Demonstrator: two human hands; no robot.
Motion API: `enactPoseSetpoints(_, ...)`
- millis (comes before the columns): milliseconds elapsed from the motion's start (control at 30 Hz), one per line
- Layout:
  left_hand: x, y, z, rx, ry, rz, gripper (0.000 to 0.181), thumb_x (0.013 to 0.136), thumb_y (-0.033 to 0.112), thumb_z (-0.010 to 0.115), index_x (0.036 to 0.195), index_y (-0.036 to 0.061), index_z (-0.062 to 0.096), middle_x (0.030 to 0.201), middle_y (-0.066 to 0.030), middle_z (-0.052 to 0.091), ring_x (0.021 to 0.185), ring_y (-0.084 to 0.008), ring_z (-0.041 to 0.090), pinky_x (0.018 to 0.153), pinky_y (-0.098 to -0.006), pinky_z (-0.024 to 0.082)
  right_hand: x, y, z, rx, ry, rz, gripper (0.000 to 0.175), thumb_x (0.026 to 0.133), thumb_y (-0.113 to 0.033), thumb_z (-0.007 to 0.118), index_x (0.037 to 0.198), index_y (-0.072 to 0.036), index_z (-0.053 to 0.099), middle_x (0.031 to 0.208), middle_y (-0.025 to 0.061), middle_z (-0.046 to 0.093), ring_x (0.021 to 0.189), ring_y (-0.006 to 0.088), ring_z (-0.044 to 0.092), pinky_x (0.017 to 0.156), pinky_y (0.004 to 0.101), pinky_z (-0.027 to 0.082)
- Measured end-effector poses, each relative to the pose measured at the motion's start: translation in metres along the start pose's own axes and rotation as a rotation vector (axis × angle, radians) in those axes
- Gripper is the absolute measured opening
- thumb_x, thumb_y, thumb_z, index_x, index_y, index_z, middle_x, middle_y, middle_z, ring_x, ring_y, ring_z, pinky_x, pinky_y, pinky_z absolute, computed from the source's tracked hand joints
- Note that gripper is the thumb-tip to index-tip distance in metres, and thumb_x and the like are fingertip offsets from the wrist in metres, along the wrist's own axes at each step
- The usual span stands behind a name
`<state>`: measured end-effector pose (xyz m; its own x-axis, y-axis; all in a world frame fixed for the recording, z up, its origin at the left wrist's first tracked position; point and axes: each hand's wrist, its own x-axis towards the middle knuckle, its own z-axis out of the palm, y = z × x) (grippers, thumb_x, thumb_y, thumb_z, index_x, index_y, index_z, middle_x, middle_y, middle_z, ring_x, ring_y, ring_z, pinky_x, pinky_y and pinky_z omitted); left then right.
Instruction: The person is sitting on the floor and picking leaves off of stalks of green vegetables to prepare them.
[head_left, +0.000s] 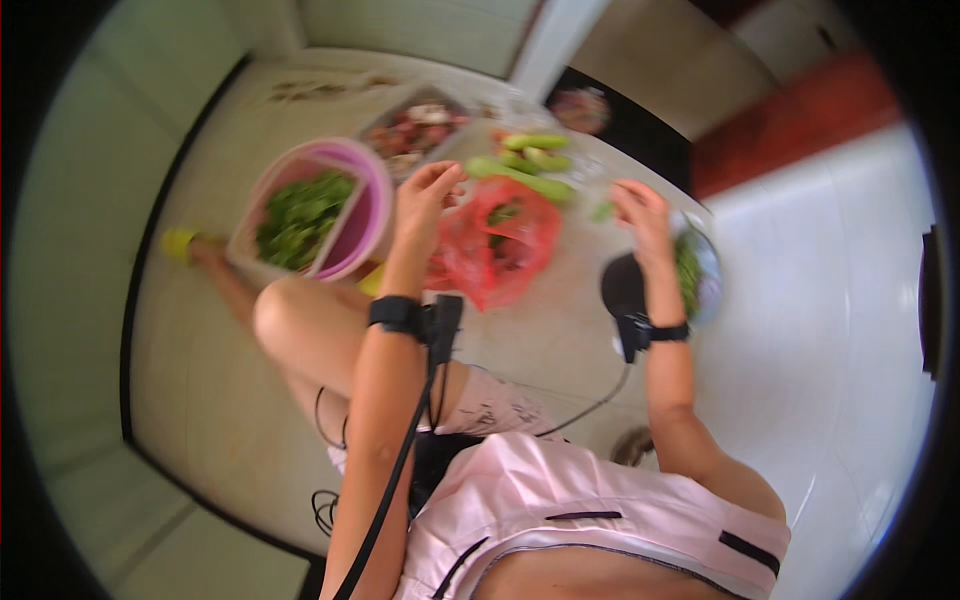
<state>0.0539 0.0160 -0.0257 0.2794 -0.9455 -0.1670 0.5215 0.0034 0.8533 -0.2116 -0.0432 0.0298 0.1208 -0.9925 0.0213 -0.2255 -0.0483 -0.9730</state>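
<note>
My left hand (435, 187) is raised with bent fingers above the floor, near the edge of a red plastic bag (517, 232); whether it holds anything small is not clear. The bag lies spread with some greens and dark bits inside. My right hand (641, 206) has its fingers closed on a small green leaf (602, 211), to the right of the bag. Below my right forearm, a bowl (709, 262) of green stems or leaves is partly hidden. To the left, leafy greens (304, 217) fill a pink basket (244, 232) resting on a purple-pink basin (380, 180).
Long green vegetables (525, 176) lie beyond the red bag. A clear tray (450, 142) of reddish bulbs stands behind, with plastic wrapping (517, 112) beside it. My knee (277, 307) is near the basket. Cables run from both wrist straps.
</note>
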Motion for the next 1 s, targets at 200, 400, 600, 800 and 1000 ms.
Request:
enactPoseSetpoints(200,-0.040,-0.021,0.079,0.734,-0.329,0.448,0.020,0.064,0.007,0.062,0.082,-0.0003,0.056,0.071,-0.0104,0.055,0.059,-0.0168,0.053,0.056,-0.0267,0.043,-0.019,0.003,0.043,0.078,0.067,0.022,0.012,0.075,-0.006,0.054,0.083,0.003,0.056,0.069,0.0047,0.058,0.054,0.0066,0.051,0.049,0.0196,0.042)
enactPoseSetpoints(400,-0.038,-0.032,0.083,0.894,-0.196,0.607,0.017,0.062,0.001,0.056,0.079,0.0001,0.055,0.081,-0.0147,0.053,0.072,-0.0329,0.052,0.063,-0.0367,0.043,-0.038,0.008,0.080,-0.222,0.170,-0.180,0.010,0.076,-0.006,0.053,0.077,0.003,0.056,0.065,0.0031,0.059,0.057,0.0040,0.051,0.049,0.0198,0.044)
enactPoseSetpoints(600,-0.035,-0.038,0.082,0.860,-0.280,0.512,0.018,0.064,0.001,0.059,0.082,-0.0012,0.057,0.074,-0.0119,0.056,0.065,-0.0219,0.057,0.059,-0.0272,0.045,-0.047,0.012,0.064,0.142,0.128,0.034,0.012,0.078,-0.010,0.050,0.077,0.002,0.054,0.062,0.0058,0.057,0.054,0.0093,0.054,0.049,0.0219,0.044)
enactPoseSetpoints(800,-0.035,-0.037,0.086,0.476,-0.379,0.145,0.012,0.069,0.002,0.057,0.079,-0.0038,0.055,0.074,-0.0046,0.056,0.063,-0.0089,0.053,0.054,-0.0225,0.042,-0.053,-0.013,-0.018,0.039,0.218,-0.057,0.013,0.079,-0.009,0.050,0.084,0.001,0.054,0.071,0.0079,0.058,0.058,0.0112,0.055,0.049,0.0210,0.045)
enactPoseSetpoints(1000,-0.034,-0.028,0.087,0.092,-0.393,-0.016,0.008,0.074,0.005,0.056,0.081,0.0004,0.055,0.074,0.0014,0.053,0.065,-0.0049,0.048,0.056,-0.0173,0.038,-0.044,0.052,-0.181,-0.204,0.262,0.235,0.018,0.074,-0.014,0.056,0.087,-0.002,0.057,0.068,0.0098,0.058,0.055,0.0122,0.054,0.051,0.0231,0.043)
